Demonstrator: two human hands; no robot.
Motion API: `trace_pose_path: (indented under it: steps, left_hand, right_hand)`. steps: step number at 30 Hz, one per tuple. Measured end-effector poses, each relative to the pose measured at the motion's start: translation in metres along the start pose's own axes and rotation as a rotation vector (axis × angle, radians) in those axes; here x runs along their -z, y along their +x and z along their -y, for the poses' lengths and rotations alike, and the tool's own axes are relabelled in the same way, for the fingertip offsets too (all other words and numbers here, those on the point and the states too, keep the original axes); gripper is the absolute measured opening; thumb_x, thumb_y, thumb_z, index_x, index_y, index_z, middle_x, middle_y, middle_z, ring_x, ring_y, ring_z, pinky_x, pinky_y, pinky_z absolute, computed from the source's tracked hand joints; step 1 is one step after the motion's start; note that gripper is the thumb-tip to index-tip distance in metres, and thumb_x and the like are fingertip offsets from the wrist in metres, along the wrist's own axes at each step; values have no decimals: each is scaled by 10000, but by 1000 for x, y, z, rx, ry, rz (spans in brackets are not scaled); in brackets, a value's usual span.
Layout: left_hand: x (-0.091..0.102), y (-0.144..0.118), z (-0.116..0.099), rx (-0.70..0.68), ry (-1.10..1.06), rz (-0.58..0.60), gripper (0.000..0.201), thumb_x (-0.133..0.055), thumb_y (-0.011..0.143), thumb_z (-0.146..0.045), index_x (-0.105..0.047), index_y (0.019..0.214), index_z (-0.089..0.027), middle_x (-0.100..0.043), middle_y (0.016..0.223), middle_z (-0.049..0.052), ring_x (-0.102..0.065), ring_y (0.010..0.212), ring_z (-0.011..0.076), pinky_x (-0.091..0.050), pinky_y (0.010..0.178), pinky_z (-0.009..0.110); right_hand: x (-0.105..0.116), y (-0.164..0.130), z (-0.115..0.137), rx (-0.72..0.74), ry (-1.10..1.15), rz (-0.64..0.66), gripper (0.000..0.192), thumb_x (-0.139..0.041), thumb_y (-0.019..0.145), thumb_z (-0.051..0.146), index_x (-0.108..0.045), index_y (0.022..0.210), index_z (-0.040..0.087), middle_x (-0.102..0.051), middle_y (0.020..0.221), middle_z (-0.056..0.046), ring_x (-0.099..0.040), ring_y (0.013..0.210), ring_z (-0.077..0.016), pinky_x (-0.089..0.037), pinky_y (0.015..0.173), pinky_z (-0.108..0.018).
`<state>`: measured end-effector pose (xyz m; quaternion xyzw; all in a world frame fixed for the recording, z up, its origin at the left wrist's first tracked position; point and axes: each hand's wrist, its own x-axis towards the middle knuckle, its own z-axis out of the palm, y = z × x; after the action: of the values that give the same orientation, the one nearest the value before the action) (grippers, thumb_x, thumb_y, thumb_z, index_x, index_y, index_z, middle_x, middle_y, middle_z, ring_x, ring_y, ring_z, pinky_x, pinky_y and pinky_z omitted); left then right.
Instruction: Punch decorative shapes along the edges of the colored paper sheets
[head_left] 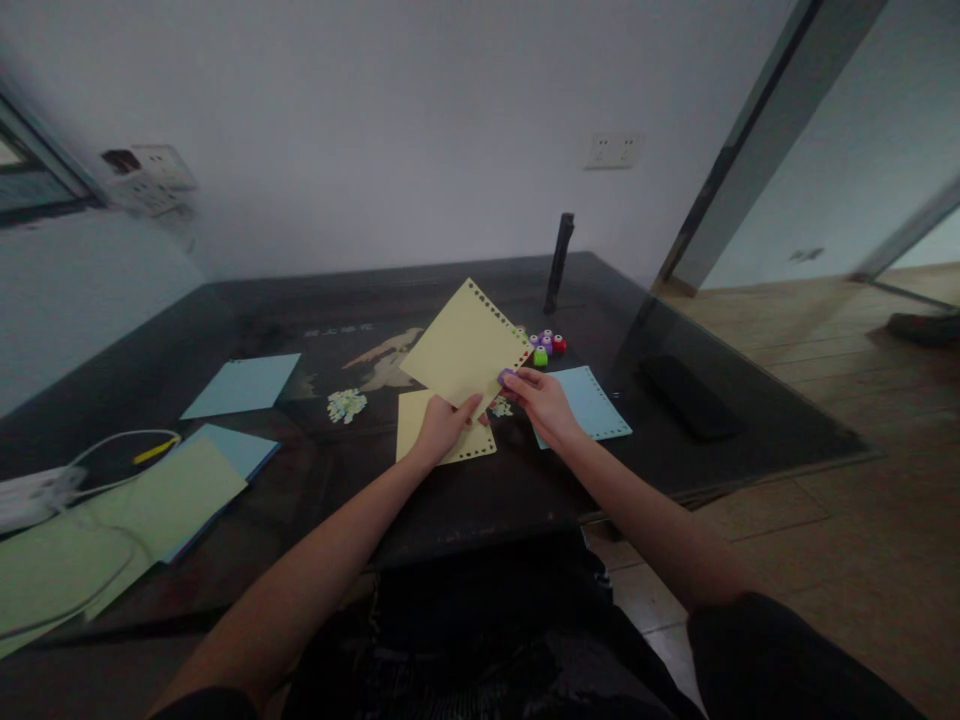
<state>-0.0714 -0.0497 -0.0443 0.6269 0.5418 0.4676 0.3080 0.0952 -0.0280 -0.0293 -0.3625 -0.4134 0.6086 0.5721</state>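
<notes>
Paper (457,340), pale yellow with a row of holes along its upper-right edge, is raised aslant above the table (450,510). The left hand (444,425) pinches its near corner, thumb on top and the other fingers largely hidden. The right hand (549,408) pinches a small purple piece (505,377) between thumb and fingertips, at the sheet's lower-right edge; whether the two touch is unclear. Below the raised sheet lies a second yellow sheet (409,420), with holes along its near edge. A light blue sheet (592,402), also holed, lies partly behind the right wrist. Small coloured pieces (546,345) cluster just beyond the right hand. A heap of paper bits (346,405) sits left of the sheets, a smaller heap (500,407) between the hands.
</notes>
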Motion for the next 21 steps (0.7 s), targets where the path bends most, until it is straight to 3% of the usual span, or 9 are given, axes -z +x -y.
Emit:
trace_pose_path:
  steps: [10,16,21]
  left_hand:
    - [1,0,-1,2,20,19,269,-574,797,-357,-676,702,-127,-666,561,48,-584,502,164,-467,538,256]
    - [2,-2,-8,-18,17,16,265,-563,807,-336,-675,648,-156,-679,578,47,-617,584,183,-492,600,264]
    - [2,-2,-8,-5,24,6,250,-579,800,-329,-665,651,-147,-672,569,39,-582,508,156,-482,576,254]
  right_hand:
    - [-1,-3,3,14,-19,1,345,-836,522,393,-663,743,193,-695,796,-24,-634,742,-155,-501,807,-333]
    - [-3,-4,3,34,-14,-5,339,-833,521,385,-671,753,196,-706,815,-27,-636,768,-174,-510,799,-335]
    - [-4,-5,5,45,-27,-12,336,-829,533,376,-677,775,199,-710,840,-40,-645,793,-186,-506,816,-354]
